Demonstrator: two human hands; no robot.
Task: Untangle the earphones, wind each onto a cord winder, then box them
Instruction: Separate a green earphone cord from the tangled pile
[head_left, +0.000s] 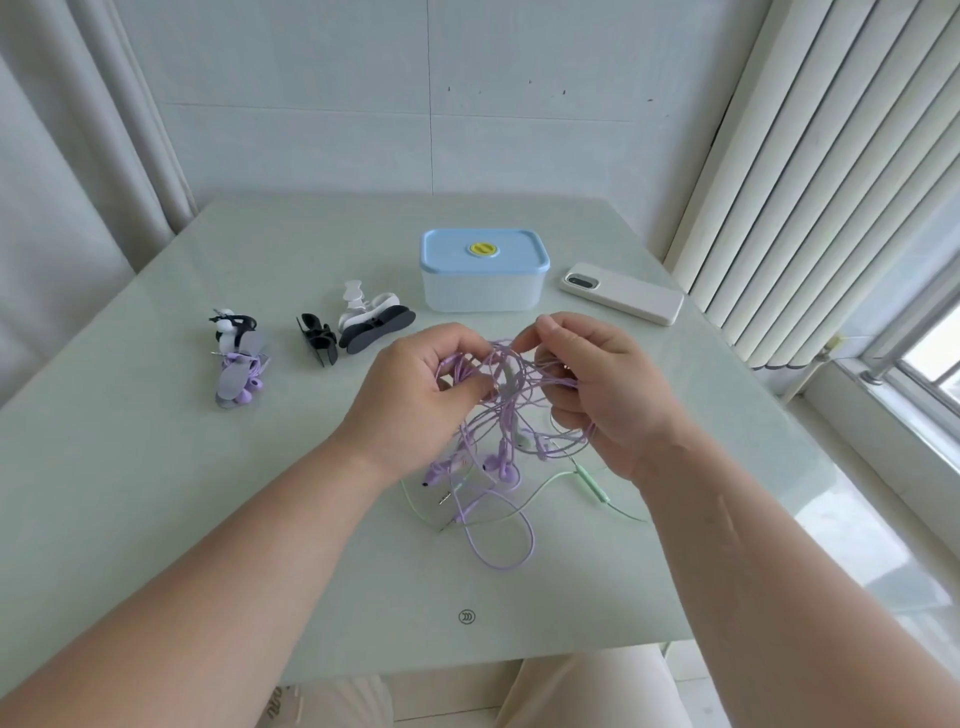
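A tangle of purple earphone cords hangs between my two hands above the table's middle. My left hand pinches cords on the tangle's left side; my right hand grips strands on its right. Purple earbuds dangle below, and a loop of purple cord lies on the table. A green earphone cord with its inline remote is mixed in and trails to the right. Empty cord winders, black, white and grey, lie at left centre. Further left sit wound earphones, one purple. The box, blue lid on, stands behind.
A white phone lies face down to the right of the box. The pale green table ends near my lap at the bottom. Curtains hang at left, vertical blinds and a window sill at right.
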